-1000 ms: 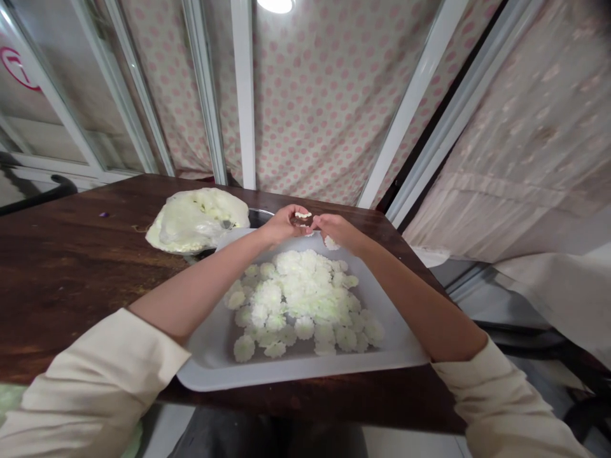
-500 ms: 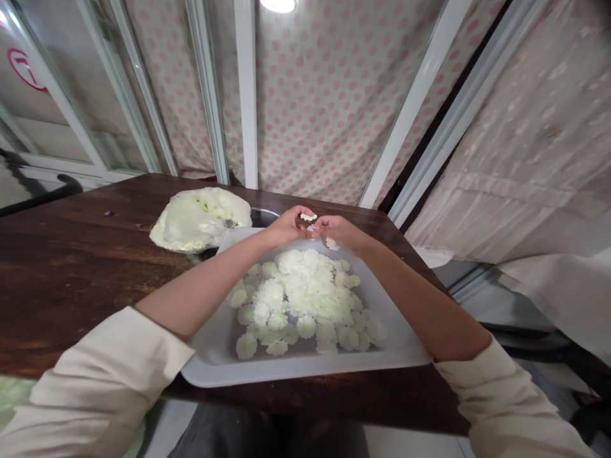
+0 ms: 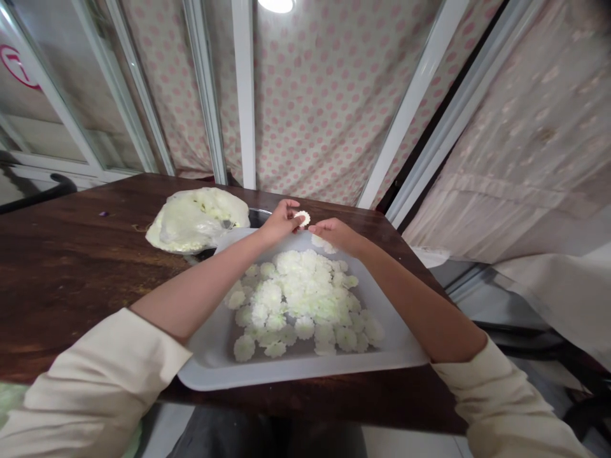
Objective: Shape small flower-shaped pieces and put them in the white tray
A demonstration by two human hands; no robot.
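Observation:
My left hand [image 3: 279, 224] is at the far end of a grey tray [image 3: 214, 359] and pinches a small white flower-shaped piece [image 3: 301, 218] in its fingertips. My right hand [image 3: 337, 233] hovers just to the right of it with its fingers curled; what they hold is hidden. Another white piece [image 3: 319, 242] shows just under the right hand. A heap of several of the same scalloped white pieces [image 3: 300, 296] fills the middle of the tray, below both forearms.
A pale sheet of dough under clear plastic [image 3: 195, 219] lies over a metal bowl [image 3: 260, 216] behind the tray. The tray sits on a dark wooden table [image 3: 71, 267], near its front edge. A dotted curtain and white window frames stand behind.
The hands were pressed together around a small dark thing with a white piece on it. They have drawn slightly apart, and my left hand now holds the white piece alone.

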